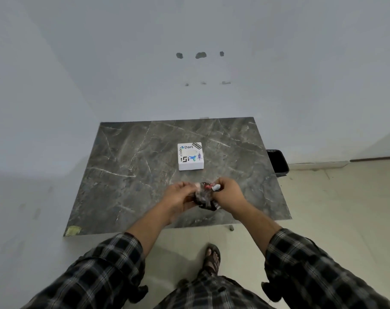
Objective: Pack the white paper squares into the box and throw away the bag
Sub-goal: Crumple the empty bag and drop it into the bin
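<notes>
Between my two hands the bag (204,198) is held above the near part of the table (122,175): my left hand (180,194) pinches its left side and my right hand (228,192) is closed on its top right corner. Straight ahead of both hands, well apart, the white box (190,156) lies flat on the table, about equally near to each. I cannot see the paper squares; I judge they are inside the bag.

Person wore a dark plaid shirt, black and grey check with thin pale lines. Left sleeve (96,273) and right sleeve (312,270) were both pushed up toward the elbows, cuffs bunched, forearms bare. Both hands were bare, no gloves, rings or watch visible. Lower garment (209,293) had the same check. One foot in a dark strapped sandal (212,257).
</notes>
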